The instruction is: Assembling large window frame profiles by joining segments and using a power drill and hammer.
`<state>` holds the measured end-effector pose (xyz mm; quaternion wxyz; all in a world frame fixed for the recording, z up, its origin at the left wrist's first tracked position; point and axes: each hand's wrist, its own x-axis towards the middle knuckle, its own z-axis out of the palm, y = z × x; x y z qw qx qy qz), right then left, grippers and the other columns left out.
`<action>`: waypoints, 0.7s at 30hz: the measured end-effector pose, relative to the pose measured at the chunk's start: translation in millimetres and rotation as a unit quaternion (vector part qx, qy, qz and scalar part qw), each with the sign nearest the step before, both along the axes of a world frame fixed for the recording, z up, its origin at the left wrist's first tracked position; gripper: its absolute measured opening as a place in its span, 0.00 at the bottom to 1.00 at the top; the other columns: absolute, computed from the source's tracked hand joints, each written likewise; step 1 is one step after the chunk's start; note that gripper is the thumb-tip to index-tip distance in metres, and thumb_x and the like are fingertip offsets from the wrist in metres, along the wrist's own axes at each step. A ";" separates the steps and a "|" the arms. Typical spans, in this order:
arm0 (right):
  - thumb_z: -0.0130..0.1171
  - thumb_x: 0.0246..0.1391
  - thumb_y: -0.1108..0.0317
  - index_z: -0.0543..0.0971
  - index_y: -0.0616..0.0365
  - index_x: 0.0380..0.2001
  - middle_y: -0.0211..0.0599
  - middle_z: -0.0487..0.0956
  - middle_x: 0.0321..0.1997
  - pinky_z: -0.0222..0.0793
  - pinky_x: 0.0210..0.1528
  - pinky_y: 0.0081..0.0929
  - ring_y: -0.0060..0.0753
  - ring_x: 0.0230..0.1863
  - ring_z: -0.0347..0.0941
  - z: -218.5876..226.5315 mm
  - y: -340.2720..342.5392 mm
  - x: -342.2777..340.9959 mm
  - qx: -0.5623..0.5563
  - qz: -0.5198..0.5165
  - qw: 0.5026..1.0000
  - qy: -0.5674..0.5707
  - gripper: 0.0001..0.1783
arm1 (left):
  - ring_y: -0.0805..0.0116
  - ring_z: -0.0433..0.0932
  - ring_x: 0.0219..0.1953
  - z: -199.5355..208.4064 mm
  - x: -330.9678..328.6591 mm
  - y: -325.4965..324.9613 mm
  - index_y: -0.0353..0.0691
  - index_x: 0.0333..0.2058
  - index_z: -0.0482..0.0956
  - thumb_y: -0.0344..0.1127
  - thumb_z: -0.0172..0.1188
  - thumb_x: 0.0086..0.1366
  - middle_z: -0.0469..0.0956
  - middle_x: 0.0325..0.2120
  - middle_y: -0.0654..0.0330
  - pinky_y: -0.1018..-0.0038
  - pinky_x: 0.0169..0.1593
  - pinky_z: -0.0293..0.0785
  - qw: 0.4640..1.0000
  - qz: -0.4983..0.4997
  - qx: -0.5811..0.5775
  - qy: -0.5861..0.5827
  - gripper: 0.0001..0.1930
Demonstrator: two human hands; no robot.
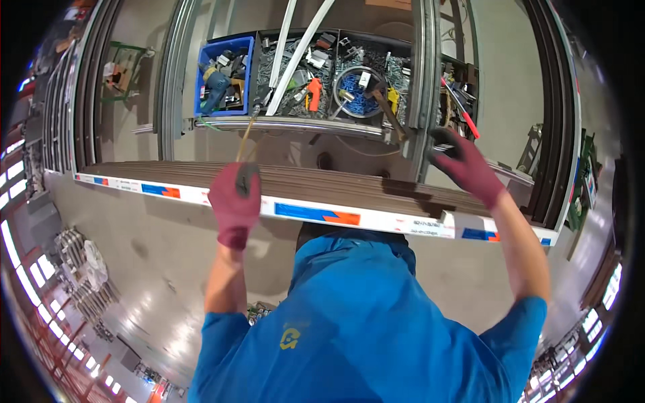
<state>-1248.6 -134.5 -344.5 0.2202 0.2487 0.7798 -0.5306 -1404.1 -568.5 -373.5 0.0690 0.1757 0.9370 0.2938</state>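
My left hand [236, 196], in a maroon glove with dark finger coating, is closed over the near bar of a large frame [316, 213]. A thin tan rod [245, 142] runs from this hand toward the parts tray; its gripped end is hidden. My right hand [467, 166], gloved alike, hovers beside an upright metal rail [422, 74]. Its thumb and fingers are apart, and I make out nothing held between them. The frame's near bar is brown, with a white film strip carrying blue and orange patches along its edge.
Beyond the frame, a parts tray [295, 123] holds loose screws, an orange-handled tool [314, 94], a hammer [390, 113] and a bowl of blue pieces [356, 94]. A blue bin [252, 74] with a power drill [215, 86] stands left. A red-handled tool [469, 124] lies right.
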 end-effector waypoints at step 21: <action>0.59 0.59 0.35 0.82 0.60 0.58 0.52 0.80 0.63 0.73 0.64 0.45 0.55 0.63 0.77 -233.9 48.3 -110.2 0.321 -0.039 0.898 -0.297 0.39 | 0.51 0.80 0.40 86.9 78.9 57.9 0.41 0.39 0.82 0.36 0.71 0.53 0.80 0.37 0.55 0.60 0.46 0.78 0.990 -0.135 0.027 -0.002 0.15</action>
